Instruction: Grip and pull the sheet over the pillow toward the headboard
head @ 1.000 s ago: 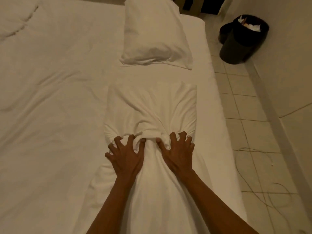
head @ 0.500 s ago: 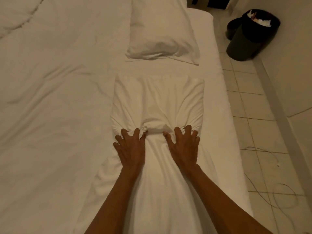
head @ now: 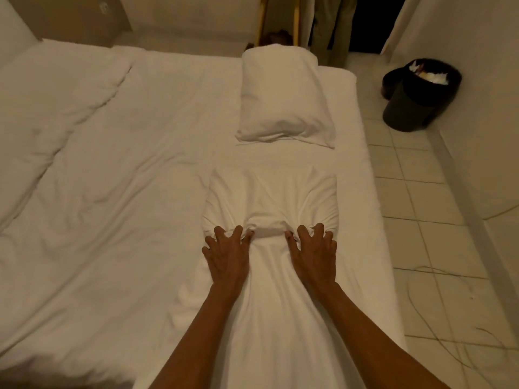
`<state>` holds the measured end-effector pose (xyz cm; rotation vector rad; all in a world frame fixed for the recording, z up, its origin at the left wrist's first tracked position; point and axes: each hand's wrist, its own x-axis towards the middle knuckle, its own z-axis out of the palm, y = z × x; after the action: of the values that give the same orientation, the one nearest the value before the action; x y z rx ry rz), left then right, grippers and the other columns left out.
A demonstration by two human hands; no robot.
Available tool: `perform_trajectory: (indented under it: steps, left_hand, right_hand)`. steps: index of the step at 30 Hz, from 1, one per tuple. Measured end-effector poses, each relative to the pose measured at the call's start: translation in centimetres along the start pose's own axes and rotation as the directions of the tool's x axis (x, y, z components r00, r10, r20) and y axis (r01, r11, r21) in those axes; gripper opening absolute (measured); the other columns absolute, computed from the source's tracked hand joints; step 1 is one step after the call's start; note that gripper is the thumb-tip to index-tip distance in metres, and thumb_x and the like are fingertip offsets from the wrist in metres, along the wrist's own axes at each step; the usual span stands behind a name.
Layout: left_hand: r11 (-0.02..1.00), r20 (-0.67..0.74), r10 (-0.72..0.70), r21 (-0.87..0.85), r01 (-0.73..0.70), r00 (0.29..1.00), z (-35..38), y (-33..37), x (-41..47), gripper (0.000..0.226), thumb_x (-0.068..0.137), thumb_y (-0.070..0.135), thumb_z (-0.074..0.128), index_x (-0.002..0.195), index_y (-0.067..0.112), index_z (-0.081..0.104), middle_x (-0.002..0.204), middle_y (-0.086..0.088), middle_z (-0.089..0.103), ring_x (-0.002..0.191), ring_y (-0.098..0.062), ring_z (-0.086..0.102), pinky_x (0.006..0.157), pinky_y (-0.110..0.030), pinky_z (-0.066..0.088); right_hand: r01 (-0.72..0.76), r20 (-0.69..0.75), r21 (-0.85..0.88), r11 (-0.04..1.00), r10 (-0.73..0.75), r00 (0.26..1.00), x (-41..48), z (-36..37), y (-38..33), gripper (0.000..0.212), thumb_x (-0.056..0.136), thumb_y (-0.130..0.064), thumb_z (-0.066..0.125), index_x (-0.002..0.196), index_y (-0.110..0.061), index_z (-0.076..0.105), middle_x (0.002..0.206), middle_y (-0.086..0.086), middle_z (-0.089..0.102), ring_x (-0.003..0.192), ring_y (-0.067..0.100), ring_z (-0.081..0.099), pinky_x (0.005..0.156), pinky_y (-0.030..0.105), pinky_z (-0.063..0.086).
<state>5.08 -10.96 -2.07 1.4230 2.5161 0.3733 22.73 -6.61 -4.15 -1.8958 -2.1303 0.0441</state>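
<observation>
Head view showing both hands on a white pillow (head: 271, 200) being worked into its pillowcase (head: 269, 318) near the right edge of the bed (head: 112, 220). Left hand (head: 228, 255) and right hand (head: 314, 255) lying side by side at the pillow's near edge, fingers spread apart and curled like claws, fingertips digging into bunched cloth and pinching it against the stuffing.

Compared with a second ago: hands sitting wider apart now, the gathered knot of cloth between the thumbs flattening into a smoother band, creases fanning out from each set of fingertips instead of meeting in the middle. Suggesting, as a judgement, the pillow being seated deeper into the case, the loose empty part trailing toward the viewer between the forearms.

Pillow lying flat, long axis running left to right across the scene, near edge pressed under the fingers, far edge facing a second pillow (head: 283, 99) lying just beyond it, apart from it. Pillowcase stretching the other way, near to far, open end hidden low in the frame.

Black bin (head: 418, 99) standing on the tiled floor (head: 421, 248) at far right, well apart from the bed; thin cable (head: 429, 313) looping on the tiles nearer by.
</observation>
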Motion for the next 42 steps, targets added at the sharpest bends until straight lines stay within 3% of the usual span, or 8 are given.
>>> perform_trajectory:
  steps: [5,14,19,29,34,42]
  left_hand:
    - [0.999,0.026,-0.031,0.036,0.030,0.999,-10.1,-0.7,-4.7,0.046,0.097,0.056,0.029,0.119,0.028,0.059,0.116,-0.014,0.052,0.103,-0.037,0.047,0.087,-0.046,0.038]
    - [0.990,-0.175,-0.137,0.004,0.140,0.975,-21.2,-5.4,-15.5,0.038,0.095,0.053,0.043,0.106,0.025,0.067,0.103,-0.017,0.057,0.092,-0.039,0.052,0.078,-0.048,0.043]
    - [0.984,-0.273,-0.171,-0.006,0.176,0.947,-24.7,-8.7,-15.8,0.041,0.093,0.056,0.041,0.097,0.025,0.068,0.095,-0.015,0.058,0.088,-0.038,0.053,0.071,-0.046,0.045]
    - [0.982,-0.445,-0.159,0.018,0.186,0.881,-32.3,-21.3,-15.0,0.038,0.093,0.056,0.045,0.092,0.026,0.067,0.090,-0.013,0.056,0.081,-0.036,0.053,0.064,-0.043,0.044]
    - [0.973,-0.447,-0.168,0.070,0.221,0.879,-35.8,-29.4,-15.0,0.047,0.095,0.058,0.029,0.093,0.027,0.064,0.095,-0.013,0.056,0.093,-0.038,0.053,0.067,-0.045,0.043]
    - [0.955,-0.462,-0.248,0.028,0.294,0.852,-38.5,-40.4,-14.6,0.035,0.093,0.052,0.047,0.088,0.024,0.067,0.088,-0.014,0.056,0.085,-0.039,0.054,0.062,-0.044,0.042]
  right_hand:
    - [-0.002,0.066,0.046,0.999,-0.001,0.998,-2.8,-8.7,-3.8,0.044,0.099,-0.057,0.035,0.103,-0.022,0.062,0.109,0.013,0.056,0.095,0.034,0.051,0.079,0.045,0.046]
    - [0.189,0.112,0.076,0.979,-0.196,0.974,-9.3,-20.6,-10.2,0.042,0.097,-0.059,0.039,0.099,-0.023,0.061,0.109,0.012,0.055,0.098,0.034,0.050,0.084,0.046,0.044]
    - [0.277,0.040,0.089,0.957,-0.281,0.959,-9.6,-22.8,-15.0,0.045,0.096,-0.058,0.040,0.093,-0.021,0.064,0.100,0.013,0.057,0.089,0.037,0.052,0.075,0.044,0.044]
    - [0.349,-0.008,0.080,0.934,-0.349,0.937,-13.1,-23.9,-29.5,0.047,0.097,-0.059,0.039,0.096,-0.021,0.065,0.105,0.013,0.057,0.093,0.037,0.053,0.079,0.045,0.044]
    - [0.361,-0.007,0.087,0.929,-0.361,0.932,-16.3,-22.9,-37.7,0.050,0.098,-0.059,0.036,0.094,-0.019,0.065,0.103,0.015,0.058,0.091,0.039,0.054,0.077,0.046,0.046]
    - [0.412,0.048,0.104,0.905,-0.418,0.907,-19.3,-21.0,-49.3,0.048,0.099,-0.058,0.036,0.093,-0.019,0.063,0.103,0.013,0.057,0.092,0.037,0.052,0.077,0.045,0.045]
